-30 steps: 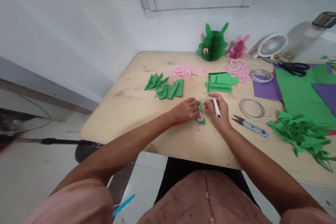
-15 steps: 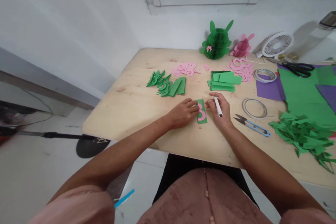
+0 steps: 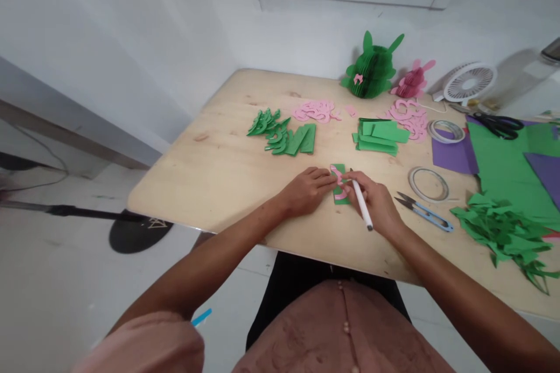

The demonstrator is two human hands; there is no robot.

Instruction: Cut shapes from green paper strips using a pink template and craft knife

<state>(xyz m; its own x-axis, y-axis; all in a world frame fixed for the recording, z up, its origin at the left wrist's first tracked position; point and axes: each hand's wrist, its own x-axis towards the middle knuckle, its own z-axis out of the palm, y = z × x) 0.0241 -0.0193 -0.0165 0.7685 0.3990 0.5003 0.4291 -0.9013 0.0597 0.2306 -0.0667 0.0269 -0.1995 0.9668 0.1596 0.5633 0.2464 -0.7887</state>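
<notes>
A small green paper rectangle lies on the table in front of me, with a pink curvy paper cutout on top. My left hand rests at its left side, fingers stretched out flat and fingertips on the cutout. From the right, my right hand reaches over the same pieces, its fingers closed around a white marker pen. The pen slants, its lower end pointing towards me. My right fingertips are at the cutout and cover part of it.
Green cutouts, pink cutouts and green rectangles lie beyond my hands. At right are blue snips, tape rolls, green scraps and black scissors. Paper figures and a fan stand behind.
My right hand has moved left onto the green rectangle and pink cutout, and the marker has swung with it. My left hand stays beside them. The view has shifted slightly.
</notes>
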